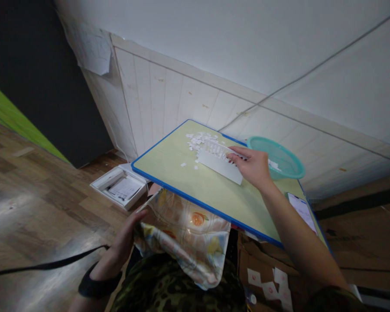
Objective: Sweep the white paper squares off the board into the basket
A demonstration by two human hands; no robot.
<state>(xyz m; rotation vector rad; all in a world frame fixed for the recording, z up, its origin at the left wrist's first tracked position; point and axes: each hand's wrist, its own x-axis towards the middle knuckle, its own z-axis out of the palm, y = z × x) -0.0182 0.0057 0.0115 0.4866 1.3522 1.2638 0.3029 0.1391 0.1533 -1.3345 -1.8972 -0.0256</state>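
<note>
- The right hand (253, 167), right of the frame's centre, rests on a white sheet (221, 164) lying on the low table (195, 190); its fingers are pressed together and curled onto the sheet's upper edge, pinching nothing that shows clearly.
- The sheet sits in the upper middle of the yellow, blue-edged tabletop; small white paper scraps (199, 141) lie scattered just beside its upper left end.
- A teal bowl (279, 158) stands just right of the hand, near the wall.
- The left hand (125, 242), at lower left, has its fingers closed on the edge of a fruit-printed cloth (185, 242) below the table's near edge.
- An open white box (120, 186) lies on the floor at left; printing on the paper inside is too small to read.
</note>
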